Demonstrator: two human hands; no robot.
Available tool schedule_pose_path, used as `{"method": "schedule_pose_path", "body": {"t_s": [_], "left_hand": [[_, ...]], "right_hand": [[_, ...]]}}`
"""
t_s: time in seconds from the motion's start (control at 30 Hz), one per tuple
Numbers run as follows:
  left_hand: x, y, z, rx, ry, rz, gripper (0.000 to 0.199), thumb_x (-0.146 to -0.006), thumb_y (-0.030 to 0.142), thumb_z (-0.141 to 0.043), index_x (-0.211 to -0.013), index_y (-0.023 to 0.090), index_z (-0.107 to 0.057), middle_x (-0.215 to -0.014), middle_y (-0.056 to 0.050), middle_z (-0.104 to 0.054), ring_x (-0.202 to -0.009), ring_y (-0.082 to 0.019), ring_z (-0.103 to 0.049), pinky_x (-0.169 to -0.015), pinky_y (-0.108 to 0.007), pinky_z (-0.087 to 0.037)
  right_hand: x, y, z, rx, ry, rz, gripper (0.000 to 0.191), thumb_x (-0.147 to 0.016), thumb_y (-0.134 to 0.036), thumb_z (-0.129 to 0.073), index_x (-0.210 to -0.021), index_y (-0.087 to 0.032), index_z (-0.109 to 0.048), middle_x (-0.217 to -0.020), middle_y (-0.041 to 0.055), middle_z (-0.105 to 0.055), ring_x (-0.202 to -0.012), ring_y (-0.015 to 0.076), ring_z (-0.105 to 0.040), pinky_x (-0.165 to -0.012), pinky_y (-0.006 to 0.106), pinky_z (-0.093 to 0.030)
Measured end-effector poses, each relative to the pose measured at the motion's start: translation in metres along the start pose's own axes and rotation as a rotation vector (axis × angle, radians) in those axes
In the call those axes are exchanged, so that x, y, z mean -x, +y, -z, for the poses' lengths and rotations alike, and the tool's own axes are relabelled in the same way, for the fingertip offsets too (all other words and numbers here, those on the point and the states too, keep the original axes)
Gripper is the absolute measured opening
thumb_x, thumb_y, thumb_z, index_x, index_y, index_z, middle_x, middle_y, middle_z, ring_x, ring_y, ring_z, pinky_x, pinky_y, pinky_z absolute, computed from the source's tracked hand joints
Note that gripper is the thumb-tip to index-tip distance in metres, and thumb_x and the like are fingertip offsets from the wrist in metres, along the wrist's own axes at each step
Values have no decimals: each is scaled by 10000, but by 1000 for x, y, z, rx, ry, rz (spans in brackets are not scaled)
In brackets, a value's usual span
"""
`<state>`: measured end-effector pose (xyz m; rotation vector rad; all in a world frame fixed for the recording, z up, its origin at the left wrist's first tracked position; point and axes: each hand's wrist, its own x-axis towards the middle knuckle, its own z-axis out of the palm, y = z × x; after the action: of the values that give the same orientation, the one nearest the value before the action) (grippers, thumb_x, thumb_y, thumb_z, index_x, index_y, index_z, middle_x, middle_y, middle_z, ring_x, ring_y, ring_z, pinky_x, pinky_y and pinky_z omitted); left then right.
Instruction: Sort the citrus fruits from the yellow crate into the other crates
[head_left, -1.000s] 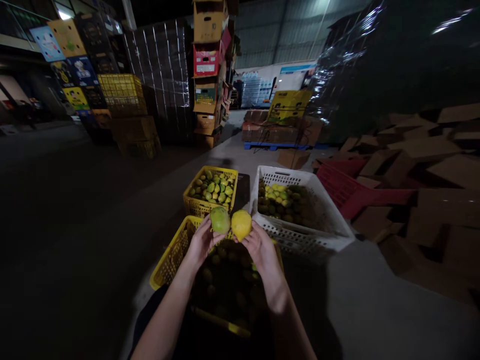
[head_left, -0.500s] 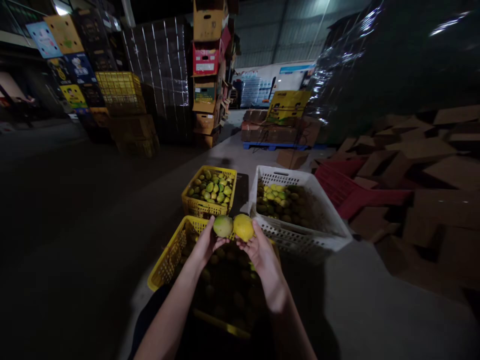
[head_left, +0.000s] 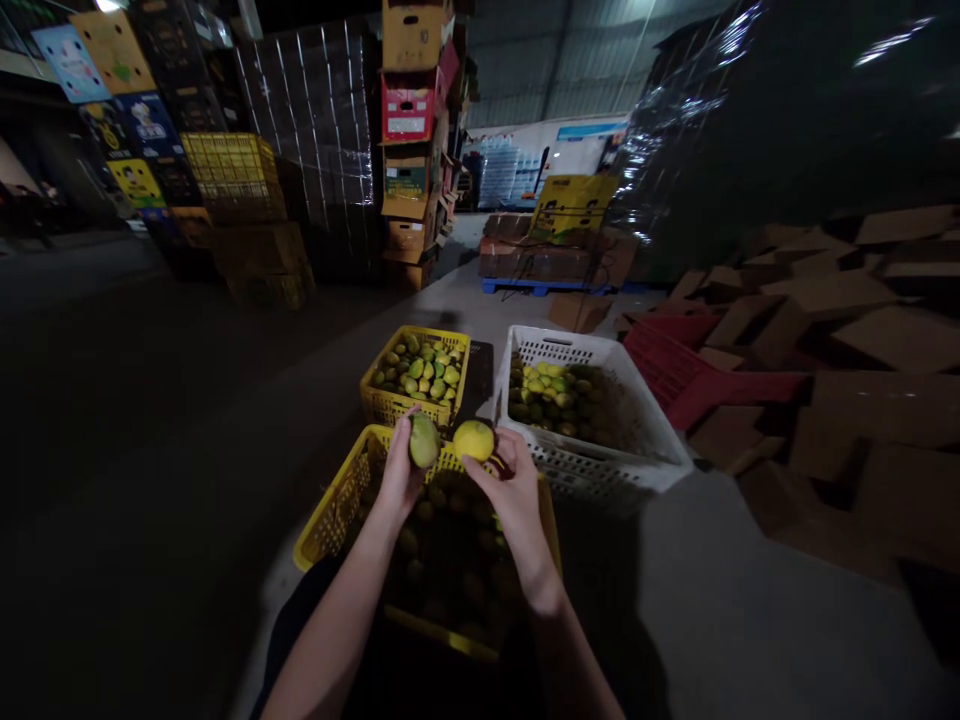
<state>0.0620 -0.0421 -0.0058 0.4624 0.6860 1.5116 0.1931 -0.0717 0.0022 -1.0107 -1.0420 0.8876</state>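
My left hand (head_left: 399, 470) is closed around a green lemon (head_left: 424, 441), which it holds tilted on end. Beside it, a yellow lemon (head_left: 473, 440) is gripped between the thumb and fingers of my right hand (head_left: 511, 485). A small gap separates the two fruits. Both hands are over a large yellow crate (head_left: 330, 520), where more fruit lies in deep shadow.
Ahead stands a smaller yellow crate (head_left: 386, 405) full of green and yellow fruit. To its right, a white crate (head_left: 600, 465) holds more fruit. Flattened cardboard (head_left: 832, 300) and a red crate (head_left: 675, 370) lie at right. Stacked boxes (head_left: 409, 105) rise behind.
Both hands have turned the lemons. The green one now stands more upright, and my right hand has rolled over so its back shows more. The view has shifted slightly.
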Motion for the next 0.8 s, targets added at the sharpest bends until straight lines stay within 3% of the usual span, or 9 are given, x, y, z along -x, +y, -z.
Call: {"method": "schedule_pose_path", "body": {"t_s": [0.13, 0.3, 0.5, 0.73, 0.8], "left_hand": [[-4, -2, 0, 200, -8, 14, 272, -772, 441, -631, -799, 171, -657, -720, -4, -634, -634, -119, -607, -662, -238, -498], [-1, -2, -1, 166, -43, -63, 266, -735, 411, -597, -640, 167, -645, -621, -15, -609, -593, -122, -584, -639, -238, -474], [3, -2, 1, -18, -36, -187, 404, -756, 498, -527, -547, 184, -672, -601, -46, -633, -629, -157, -598, -681, -267, -478], [1, 2, 9, -174, -105, -464, 405, -784, 442, -534, -522, 186, -707, -695, -68, -687, -735, -181, -622, -753, -275, -482], [-1, 5, 11, -191, -98, -461, 401, -777, 436, -547, -502, 185, -695, -674, -64, -675, -735, -175, -618, -759, -261, -480]], "right_hand": [[7, 7, 1, 208, -114, 264, 442, -636, -210, -748, -1036, -244, -563, -1009, 32, -637, -942, 218, -612, -848, 357, -496], [14, 15, 6, 291, -238, 400, 483, -664, -147, -697, -1113, -257, -558, -1113, 53, -612, -1058, 244, -594, -961, 412, -453], [15, 11, 9, 256, -213, 376, 472, -657, -156, -700, -1101, -259, -577, -1126, 51, -626, -1086, 250, -593, -984, 415, -449], [13, 3, 6, 174, -248, 287, 417, -673, -159, -692, -1071, -259, -616, -1108, 41, -657, -1053, 235, -613, -964, 399, -465], [13, 1, 5, 132, -268, 235, 408, -663, -168, -706, -1055, -252, -628, -1114, 40, -666, -1055, 234, -617, -959, 391, -465]]}}
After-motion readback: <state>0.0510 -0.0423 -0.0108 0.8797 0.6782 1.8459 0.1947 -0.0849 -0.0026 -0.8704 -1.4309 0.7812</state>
